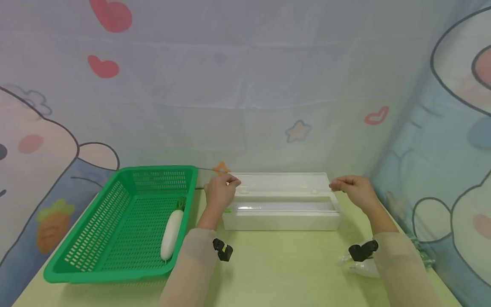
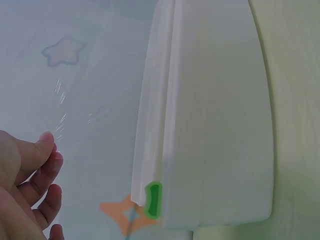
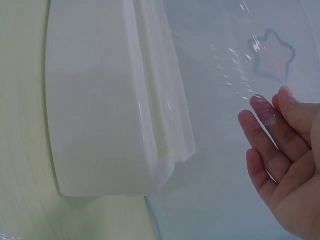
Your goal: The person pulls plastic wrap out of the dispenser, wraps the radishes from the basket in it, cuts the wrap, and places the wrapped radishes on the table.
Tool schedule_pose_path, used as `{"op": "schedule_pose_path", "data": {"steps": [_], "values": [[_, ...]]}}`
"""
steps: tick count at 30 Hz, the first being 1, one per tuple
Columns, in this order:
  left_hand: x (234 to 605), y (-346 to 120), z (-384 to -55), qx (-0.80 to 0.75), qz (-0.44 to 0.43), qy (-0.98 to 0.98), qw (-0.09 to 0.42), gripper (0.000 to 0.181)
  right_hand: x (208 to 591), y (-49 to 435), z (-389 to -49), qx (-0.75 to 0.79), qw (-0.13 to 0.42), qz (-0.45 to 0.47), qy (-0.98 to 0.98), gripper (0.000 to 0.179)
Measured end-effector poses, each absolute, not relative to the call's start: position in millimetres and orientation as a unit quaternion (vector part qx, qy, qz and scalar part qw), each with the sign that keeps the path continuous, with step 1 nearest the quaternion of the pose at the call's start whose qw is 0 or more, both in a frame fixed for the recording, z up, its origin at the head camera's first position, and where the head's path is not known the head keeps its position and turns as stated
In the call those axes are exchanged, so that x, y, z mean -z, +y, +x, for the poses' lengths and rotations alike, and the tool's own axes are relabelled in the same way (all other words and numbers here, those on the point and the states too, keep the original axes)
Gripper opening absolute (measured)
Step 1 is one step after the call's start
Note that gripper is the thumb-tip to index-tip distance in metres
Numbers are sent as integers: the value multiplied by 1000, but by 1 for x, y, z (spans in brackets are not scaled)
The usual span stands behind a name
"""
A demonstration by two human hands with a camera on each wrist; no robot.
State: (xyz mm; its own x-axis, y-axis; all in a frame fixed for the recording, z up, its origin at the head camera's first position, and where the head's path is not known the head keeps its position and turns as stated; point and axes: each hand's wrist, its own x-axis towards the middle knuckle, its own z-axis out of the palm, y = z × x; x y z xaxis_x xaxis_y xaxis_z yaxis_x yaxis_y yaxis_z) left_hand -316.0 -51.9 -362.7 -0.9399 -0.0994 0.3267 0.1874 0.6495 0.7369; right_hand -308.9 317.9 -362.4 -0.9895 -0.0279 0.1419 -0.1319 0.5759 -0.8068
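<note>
The left hand [image 1: 220, 192] and the right hand [image 1: 354, 192] each pinched clear film [image 3: 240, 70] between thumb and finger; the film appeared to span the gap between them. The white dispenser box [image 1: 281, 222] lay between the hands, its front on the body side of them. Its long axis ran left to right, roughly parallel to the line joining the fingertips. In the head view, the left fingertips overlapped the open lid [image 1: 281, 182]; the right fingertips met its right edge. The green tab [image 2: 153, 200] was nearer the left hand.
</note>
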Motion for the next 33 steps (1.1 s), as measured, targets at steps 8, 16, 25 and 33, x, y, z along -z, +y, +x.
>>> {"op": "schedule_pose_path", "data": {"steps": [8, 16, 25, 33], "values": [[352, -52, -320, 406, -36, -895, 179, 16, 349, 318, -310, -483, 58, 51, -872, 49], [342, -52, -322, 407, -39, -894, 184, 17, 337, 319, -313, -480, 69, 55, -873, 51], [324, -54, -325, 398, -53, -898, 182, 17, 321, 320, -315, -454, 75, 60, -886, 51], [309, -58, -327, 393, -57, -902, 169, 20, 306, 320, -319, -463, 76, 64, -881, 51]]}}
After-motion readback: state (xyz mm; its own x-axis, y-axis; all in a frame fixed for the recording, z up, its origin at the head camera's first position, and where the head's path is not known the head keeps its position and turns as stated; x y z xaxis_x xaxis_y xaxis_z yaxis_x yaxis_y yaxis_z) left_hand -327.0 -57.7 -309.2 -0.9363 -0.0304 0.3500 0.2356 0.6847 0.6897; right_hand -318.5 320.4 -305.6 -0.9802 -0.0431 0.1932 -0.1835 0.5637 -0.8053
